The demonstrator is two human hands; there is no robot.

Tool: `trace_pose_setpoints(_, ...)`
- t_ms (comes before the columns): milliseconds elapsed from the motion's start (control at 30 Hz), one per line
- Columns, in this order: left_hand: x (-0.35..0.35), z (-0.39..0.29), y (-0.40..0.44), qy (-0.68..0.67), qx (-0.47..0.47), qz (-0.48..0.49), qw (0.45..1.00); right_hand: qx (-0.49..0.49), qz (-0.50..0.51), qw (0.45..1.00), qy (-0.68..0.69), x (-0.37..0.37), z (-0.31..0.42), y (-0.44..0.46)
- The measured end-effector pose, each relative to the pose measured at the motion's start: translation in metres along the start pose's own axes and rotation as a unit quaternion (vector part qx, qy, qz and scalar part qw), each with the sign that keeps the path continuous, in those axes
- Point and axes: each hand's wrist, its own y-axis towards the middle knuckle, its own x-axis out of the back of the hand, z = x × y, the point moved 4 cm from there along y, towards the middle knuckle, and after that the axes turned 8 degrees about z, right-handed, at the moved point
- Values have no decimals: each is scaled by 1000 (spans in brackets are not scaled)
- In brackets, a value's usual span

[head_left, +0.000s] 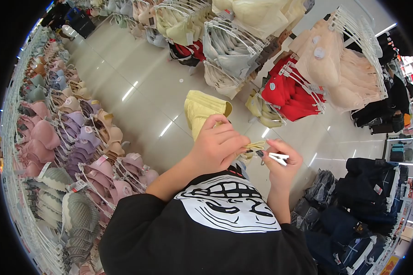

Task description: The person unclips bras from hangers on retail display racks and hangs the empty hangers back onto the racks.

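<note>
Rows of bras (80, 142) hung along the floor's (137, 110) left edge, more bras (236, 50) toward its far right, and clothes (367, 183) at its near right corner. Between them, a garment (204, 110) was in the left hand (220, 142), a clip (278, 158) in the right hand (283, 162).

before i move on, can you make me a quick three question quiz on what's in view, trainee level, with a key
1. Which hand holds the white clip?

2. True or false: the yellow garment is lying on the floor.

3. On which side of the view do the lilac garments hang?
(a) right
(b) left
(c) both

Key:
1. The right hand.
2. False: the left hand holds it.
3. (b) left.
</note>
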Motion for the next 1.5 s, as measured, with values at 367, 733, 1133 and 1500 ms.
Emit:
trace_pose_setpoints(367,-7,-3,-1,-23,4,17,1000,89,-24,988,-124,-6,18,4)
trace_pose_setpoints(733,-10,2,-4,-27,12,18,999,131,-19,974,-183,-7,12,0)
trace_pose_setpoints(1133,-22,14,-5,-188,49,57,979,107,-24,987,-119,-6,8,-1)
trace_pose_setpoints(1500,-44,18,-12,-374,90,67,921,65,-44,995,-62,0,4,-1)
